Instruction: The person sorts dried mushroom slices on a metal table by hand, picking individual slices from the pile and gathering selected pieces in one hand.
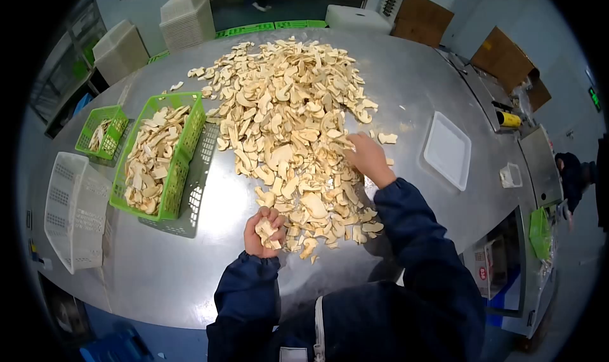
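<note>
A broad heap of pale, dried-looking mushroom slices (285, 127) spreads over the middle of the steel table. Near the heap's front left edge, my left hand (263, 234) is curled around a few mushroom slices, which show between its fingers. My right hand (369, 159) reaches to the right side of the heap, its fingers closed on a mushroom slice (346, 143); the fingertips are partly hidden. To the left of the heap stands a green basket (169, 200) holding many similar slices.
A small green basket (118, 130) with some slices and a white perforated basket (76, 219) stand at the left. On the right lies a shallow white tray (447, 151). Stacked white containers (186, 19) line the far edge. Another person's arm (574, 175) shows at far right.
</note>
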`<state>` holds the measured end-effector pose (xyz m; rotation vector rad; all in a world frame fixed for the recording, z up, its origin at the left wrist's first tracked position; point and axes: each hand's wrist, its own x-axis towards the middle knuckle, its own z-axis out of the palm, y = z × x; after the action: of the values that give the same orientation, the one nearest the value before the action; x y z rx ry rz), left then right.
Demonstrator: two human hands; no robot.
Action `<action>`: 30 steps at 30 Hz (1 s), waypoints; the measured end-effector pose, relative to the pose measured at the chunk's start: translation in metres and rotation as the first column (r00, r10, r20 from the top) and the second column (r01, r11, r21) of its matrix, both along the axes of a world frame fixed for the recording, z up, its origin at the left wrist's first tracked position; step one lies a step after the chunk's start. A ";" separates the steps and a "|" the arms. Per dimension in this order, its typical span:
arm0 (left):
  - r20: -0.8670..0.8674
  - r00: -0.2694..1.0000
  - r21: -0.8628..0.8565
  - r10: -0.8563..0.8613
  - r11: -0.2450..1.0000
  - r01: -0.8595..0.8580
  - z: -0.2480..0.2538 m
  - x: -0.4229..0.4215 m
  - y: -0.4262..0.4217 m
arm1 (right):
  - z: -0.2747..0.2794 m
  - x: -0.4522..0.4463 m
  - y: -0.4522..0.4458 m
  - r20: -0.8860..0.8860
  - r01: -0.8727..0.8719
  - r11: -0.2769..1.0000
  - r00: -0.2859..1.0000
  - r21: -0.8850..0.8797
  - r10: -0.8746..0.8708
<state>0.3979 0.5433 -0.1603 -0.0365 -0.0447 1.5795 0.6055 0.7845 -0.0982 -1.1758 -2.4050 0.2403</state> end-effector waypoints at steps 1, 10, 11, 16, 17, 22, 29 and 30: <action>0.008 1.000 -0.005 0.002 1.000 -0.002 0.000 0.000 -0.001 | -0.001 -0.007 0.010 0.019 -0.009 1.000 1.000 0.001 0.009; -0.003 0.999 0.008 0.042 0.999 -0.042 0.002 -0.001 -0.002 | -0.008 -0.010 0.025 0.082 -0.203 0.960 0.972 -0.193 0.222; -0.008 0.999 0.015 0.043 0.999 -0.043 0.001 -0.001 -0.001 | -0.004 0.000 0.022 0.068 -0.236 0.946 0.964 -0.220 0.256; 0.059 0.998 -0.020 0.020 1.000 -0.019 0.003 -0.003 -0.002 | 0.033 0.052 0.019 -0.424 -0.273 0.638 0.901 -0.720 -0.094; 0.066 0.998 -0.013 0.022 1.000 -0.021 0.002 -0.003 -0.002 | 0.030 0.064 0.023 -0.634 -0.425 0.562 0.732 -0.710 -0.247; 0.068 0.997 -0.004 0.028 1.000 -0.027 0.003 -0.003 -0.002 | 0.049 0.068 0.025 -0.717 -0.476 0.558 0.591 -0.680 -0.369; 0.056 0.998 -0.011 0.042 0.999 -0.042 0.003 -0.004 -0.002 | 0.002 0.026 0.066 -0.319 -0.056 0.821 0.935 -0.568 -0.157; 0.051 0.998 -0.017 0.041 0.999 -0.040 0.003 -0.004 -0.002 | -0.009 0.018 0.075 -0.290 -0.033 0.883 0.950 -0.467 -0.118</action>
<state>0.3938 0.5412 -0.1569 -0.0889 -0.0735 1.6194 0.6236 0.8598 -0.1070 -1.2729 -2.0924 0.9653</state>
